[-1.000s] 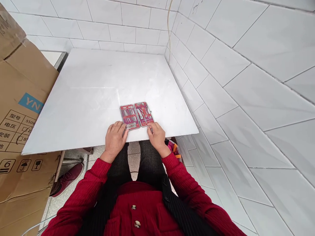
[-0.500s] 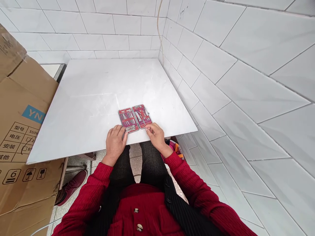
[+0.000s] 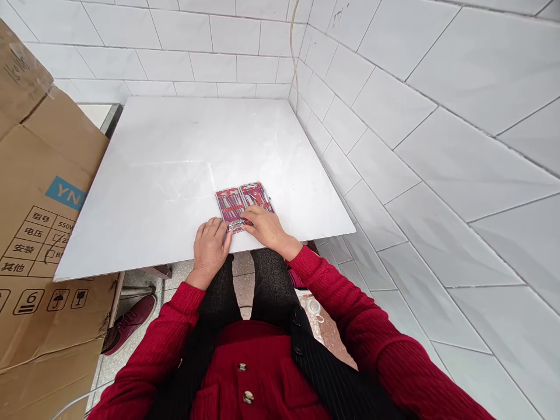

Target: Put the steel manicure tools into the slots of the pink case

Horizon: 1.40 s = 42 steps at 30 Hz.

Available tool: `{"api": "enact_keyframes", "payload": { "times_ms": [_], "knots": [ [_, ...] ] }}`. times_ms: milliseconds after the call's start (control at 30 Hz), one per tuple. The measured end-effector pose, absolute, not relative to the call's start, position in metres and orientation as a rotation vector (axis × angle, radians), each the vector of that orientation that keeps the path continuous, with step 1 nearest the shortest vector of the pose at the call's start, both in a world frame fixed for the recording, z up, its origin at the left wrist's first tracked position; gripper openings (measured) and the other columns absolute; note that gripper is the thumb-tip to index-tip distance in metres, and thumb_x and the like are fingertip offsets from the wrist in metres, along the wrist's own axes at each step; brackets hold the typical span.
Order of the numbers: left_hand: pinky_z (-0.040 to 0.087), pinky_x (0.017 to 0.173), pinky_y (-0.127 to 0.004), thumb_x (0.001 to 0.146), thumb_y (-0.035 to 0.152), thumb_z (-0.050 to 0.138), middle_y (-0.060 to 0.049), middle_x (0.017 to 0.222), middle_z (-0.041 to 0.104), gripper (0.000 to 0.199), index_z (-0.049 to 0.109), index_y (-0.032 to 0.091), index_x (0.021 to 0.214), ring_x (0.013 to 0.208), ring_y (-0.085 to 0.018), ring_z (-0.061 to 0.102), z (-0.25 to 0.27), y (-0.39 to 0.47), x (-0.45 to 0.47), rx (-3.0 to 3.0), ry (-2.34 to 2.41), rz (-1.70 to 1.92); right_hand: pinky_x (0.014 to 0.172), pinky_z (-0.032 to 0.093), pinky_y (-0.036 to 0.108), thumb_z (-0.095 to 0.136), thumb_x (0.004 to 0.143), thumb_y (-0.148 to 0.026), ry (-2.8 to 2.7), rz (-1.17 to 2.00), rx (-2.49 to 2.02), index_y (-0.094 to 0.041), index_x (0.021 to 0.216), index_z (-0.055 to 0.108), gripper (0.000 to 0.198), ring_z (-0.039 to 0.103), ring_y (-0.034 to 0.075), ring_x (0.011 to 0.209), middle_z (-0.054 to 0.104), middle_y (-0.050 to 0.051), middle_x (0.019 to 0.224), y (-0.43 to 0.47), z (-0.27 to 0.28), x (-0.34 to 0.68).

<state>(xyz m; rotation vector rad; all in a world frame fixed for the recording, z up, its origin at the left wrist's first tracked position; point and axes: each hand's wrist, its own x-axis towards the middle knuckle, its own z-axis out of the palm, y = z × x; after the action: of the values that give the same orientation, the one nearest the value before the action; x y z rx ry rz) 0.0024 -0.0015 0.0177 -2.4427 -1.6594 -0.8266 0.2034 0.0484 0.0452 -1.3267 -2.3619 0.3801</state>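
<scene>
An open manicure set case (image 3: 223, 204) with a red and purple lining lies on the white tabletop near its front edge. Slim metal tools are strapped into its left half, and several nail clippers (image 3: 237, 224) sit along the bottom of that half. My left hand (image 3: 212, 244) holds the case's lower left corner, thumb and fingertips against the edge. Reaching across the right half, my right hand (image 3: 266, 226) has its thumb and fingers closed at the right end of the clippers. It covers the lower part of the right half, where more tools partly show.
A large cardboard box (image 3: 39, 186) stands against the table's left side. White tiled walls (image 3: 437, 163) border the back and right. A thin cable (image 3: 294, 52) hangs in the corner. Below the white tabletop (image 3: 157, 151), a dark red shoe (image 3: 133, 321) shows at left.
My right hand has moved left from the lower edge of the right half onto the case, reaching the nail clippers. My left hand stays at the lower left corner. The view has shifted slightly.
</scene>
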Motion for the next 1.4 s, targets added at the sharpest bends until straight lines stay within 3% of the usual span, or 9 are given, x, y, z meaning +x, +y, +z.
{"api": "enact_keyframes", "payload": {
  "times_ms": [333,800,967,1133,1400],
  "knots": [
    [0.042,0.110,-0.051,0.106,0.035,0.041,-0.019,0.131,0.067,0.039,0.066,0.013,0.126,0.128,-0.034,0.057,0.018,-0.002,0.003,-2.453,-1.689,-0.821,0.079,0.046,0.032,0.068,0.096,-0.021,-2.887,0.151,-1.089,-0.014,0.105,0.072,0.012,0.064,0.023,0.100,0.068,0.011,0.109,0.071,0.070,0.198],
    [0.042,0.111,-0.052,0.105,0.033,0.043,-0.019,0.131,0.066,0.036,0.065,0.015,0.127,0.129,-0.034,0.057,0.017,-0.003,0.003,-2.451,-1.701,-0.836,0.071,0.039,0.031,0.076,0.085,-0.018,-2.928,0.235,-1.093,-0.017,0.087,0.072,0.004,0.063,0.022,0.086,0.071,0.007,0.093,0.091,0.093,0.238],
    [0.042,0.112,-0.052,0.104,0.031,0.044,-0.018,0.132,0.066,0.035,0.066,0.016,0.126,0.130,-0.033,0.057,0.016,-0.004,0.003,-2.441,-1.710,-0.825,0.070,0.038,0.030,0.069,0.089,-0.022,-2.762,0.175,-1.263,-0.018,0.090,0.074,0.006,0.064,0.021,0.086,0.073,0.007,0.097,0.097,0.098,0.221],
    [0.043,0.111,-0.052,0.105,0.031,0.044,-0.019,0.131,0.067,0.035,0.067,0.015,0.125,0.128,-0.034,0.058,0.016,-0.006,0.003,-2.429,-1.690,-0.798,0.069,0.039,0.030,0.062,0.094,-0.029,-2.698,0.160,-1.341,-0.018,0.090,0.075,0.018,0.068,0.023,0.089,0.077,0.010,0.099,0.096,0.098,0.137],
    [0.050,0.095,-0.053,0.100,0.029,0.054,-0.016,0.098,0.074,0.026,0.075,0.015,0.104,0.103,-0.035,0.067,0.004,-0.002,-0.004,-2.439,-1.628,-0.755,0.077,0.051,0.033,0.060,0.095,-0.030,-2.804,0.201,-1.346,-0.015,0.112,0.075,0.027,0.072,0.028,0.102,0.076,0.016,0.115,0.097,0.086,0.042]
  ]
}}
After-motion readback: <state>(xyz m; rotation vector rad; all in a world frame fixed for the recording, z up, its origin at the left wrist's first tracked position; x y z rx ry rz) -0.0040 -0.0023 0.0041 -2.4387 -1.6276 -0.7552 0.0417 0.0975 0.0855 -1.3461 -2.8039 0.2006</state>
